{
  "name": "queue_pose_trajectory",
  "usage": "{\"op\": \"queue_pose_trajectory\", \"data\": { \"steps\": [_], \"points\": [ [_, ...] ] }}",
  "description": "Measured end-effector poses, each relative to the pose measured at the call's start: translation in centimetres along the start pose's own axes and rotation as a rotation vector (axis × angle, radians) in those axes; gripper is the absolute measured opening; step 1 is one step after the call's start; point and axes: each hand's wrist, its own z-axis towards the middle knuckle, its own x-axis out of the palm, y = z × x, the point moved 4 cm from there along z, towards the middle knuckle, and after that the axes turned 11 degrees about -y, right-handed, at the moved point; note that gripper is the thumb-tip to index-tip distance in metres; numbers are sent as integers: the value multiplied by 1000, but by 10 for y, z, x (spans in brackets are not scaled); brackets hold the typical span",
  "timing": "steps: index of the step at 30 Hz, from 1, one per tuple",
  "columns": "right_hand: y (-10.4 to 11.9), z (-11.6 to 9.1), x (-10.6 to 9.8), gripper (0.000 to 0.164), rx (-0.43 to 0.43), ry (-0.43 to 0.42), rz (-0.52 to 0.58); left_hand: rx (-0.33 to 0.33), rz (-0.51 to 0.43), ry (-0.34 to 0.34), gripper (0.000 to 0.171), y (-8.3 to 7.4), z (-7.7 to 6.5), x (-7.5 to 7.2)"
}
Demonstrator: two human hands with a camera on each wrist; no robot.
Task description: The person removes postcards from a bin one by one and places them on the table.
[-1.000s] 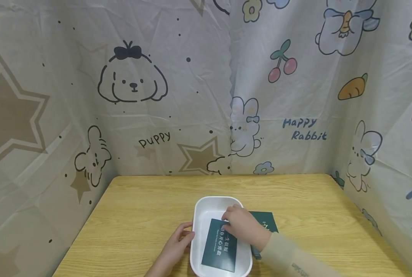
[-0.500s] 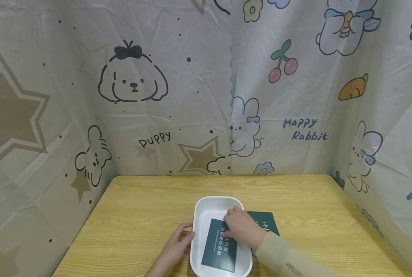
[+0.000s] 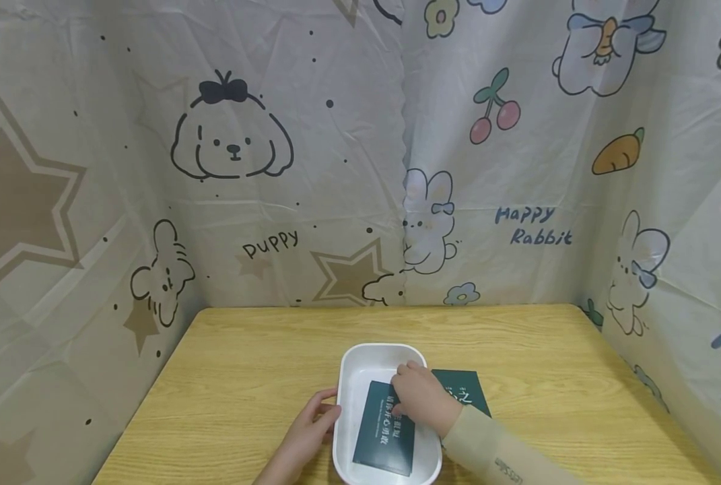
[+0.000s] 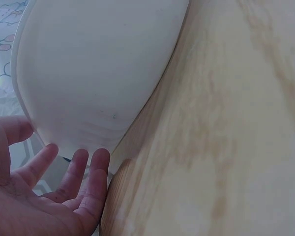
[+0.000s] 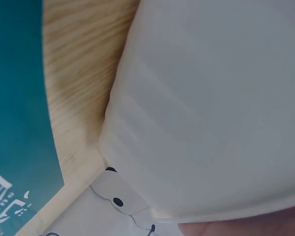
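Observation:
A white tray (image 3: 353, 377) stands near the front of the table, with a dark green booklet (image 3: 377, 438) lettered in white lying inside. My left hand (image 3: 302, 430) touches the tray's left side; in the left wrist view its fingertips (image 4: 101, 160) lie fairly straight against the white wall. Over the tray's right rim reaches my right hand (image 3: 423, 399), thumb and fingers pinching the booklet's upper right part. That grip is partly hidden by the hand itself. In the right wrist view the tray wall (image 5: 201, 108) hides all but a bit of one finger (image 5: 250, 225).
A second dark green, white-lettered booklet (image 3: 468, 387) lies on the table just right of the tray, partly under the right forearm. The wooden table (image 3: 251, 350) is enclosed by printed cloth (image 3: 312, 168) at the back and sides.
My right hand has shifted slightly over the booklet and closed its thumb in. The booklet's top edge has risen a little. The left hand and tray have stayed put.

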Motion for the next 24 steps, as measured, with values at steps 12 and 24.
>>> {"op": "queue_pose_trajectory", "data": {
  "steps": [12, 24],
  "points": [
    [0, 0, 4, 45, 9, -9, -23, -4, 10, 3, 49, 2, 0, 1],
    [-1, 0, 4, 55, 3, -25, -33, 2, -1, 0, 50, 2, 0, 0]
  ]
}}
